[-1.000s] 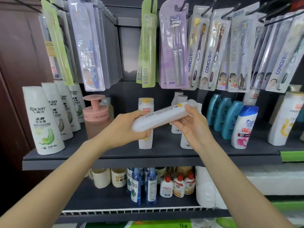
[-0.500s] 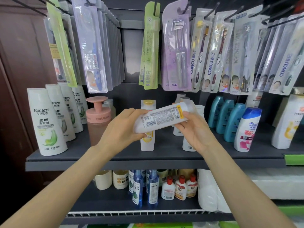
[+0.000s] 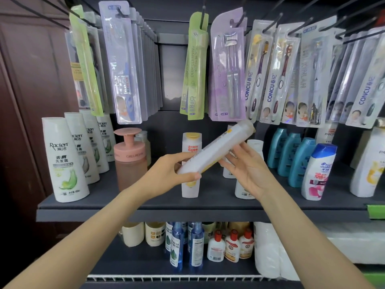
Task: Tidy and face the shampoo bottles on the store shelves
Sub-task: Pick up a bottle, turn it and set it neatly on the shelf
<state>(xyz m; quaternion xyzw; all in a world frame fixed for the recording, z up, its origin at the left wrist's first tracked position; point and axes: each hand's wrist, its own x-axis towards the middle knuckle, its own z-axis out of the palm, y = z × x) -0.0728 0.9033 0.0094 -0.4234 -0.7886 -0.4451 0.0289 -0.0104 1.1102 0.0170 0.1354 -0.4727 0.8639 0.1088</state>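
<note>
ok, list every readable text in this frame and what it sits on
"Raclen": front white bottle, far left of the shelf, and the ones behind it.
"CONCU": toothbrush packs, and one at far right.
"DEEP CLEANING": green toothbrush pack.
"KINLAN": clear toothbrush pack.
"head & shoulders", partly readable: blue-capped bottle.
Too blurred or small: the tilted bottle in both hands, the pink pump bottle, the lower-shelf bottles.
</note>
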